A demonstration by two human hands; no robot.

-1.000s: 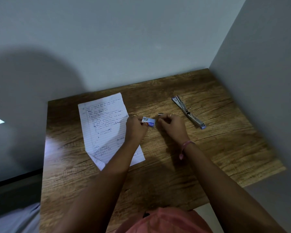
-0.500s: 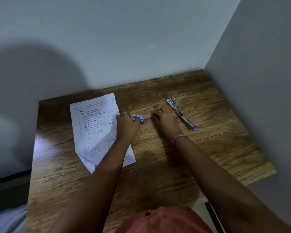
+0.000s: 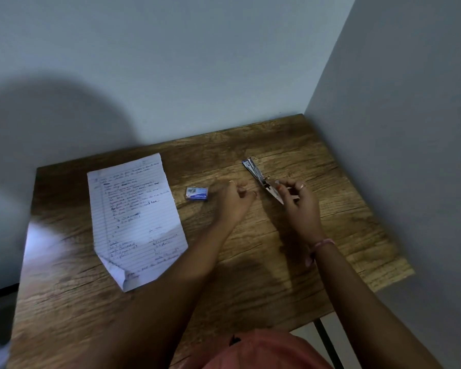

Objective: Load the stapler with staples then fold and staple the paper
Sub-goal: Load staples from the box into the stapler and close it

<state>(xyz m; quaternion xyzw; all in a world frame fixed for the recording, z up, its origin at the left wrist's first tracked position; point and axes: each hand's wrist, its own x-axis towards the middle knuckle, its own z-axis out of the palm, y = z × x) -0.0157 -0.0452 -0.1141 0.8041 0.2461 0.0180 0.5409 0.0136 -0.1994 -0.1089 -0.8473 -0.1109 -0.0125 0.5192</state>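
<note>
The metal stapler [image 3: 255, 173] lies opened out flat on the wooden table [image 3: 250, 275], toward the back right. My right hand [image 3: 302, 206] is over its near half, thumb and fingers pinched on a small pale strip of staples [image 3: 276, 184] that touches the stapler. The stapler's near end is hidden under this hand. My left hand [image 3: 232, 202] rests on the table between the stapler and the small blue staple box [image 3: 196, 193], fingers loosely curled and holding nothing. The lined, handwritten paper [image 3: 136, 219] lies flat on the left, its near corner curled.
The table sits in a corner, with one wall behind it and another along its right side. A black table leg [image 3: 326, 342] shows below the front right edge. A pink strap is on my right wrist.
My left hand has let go of the staple box, which now lies on the table. My right hand has moved right from the box to the stapler. The camera has shifted.
</note>
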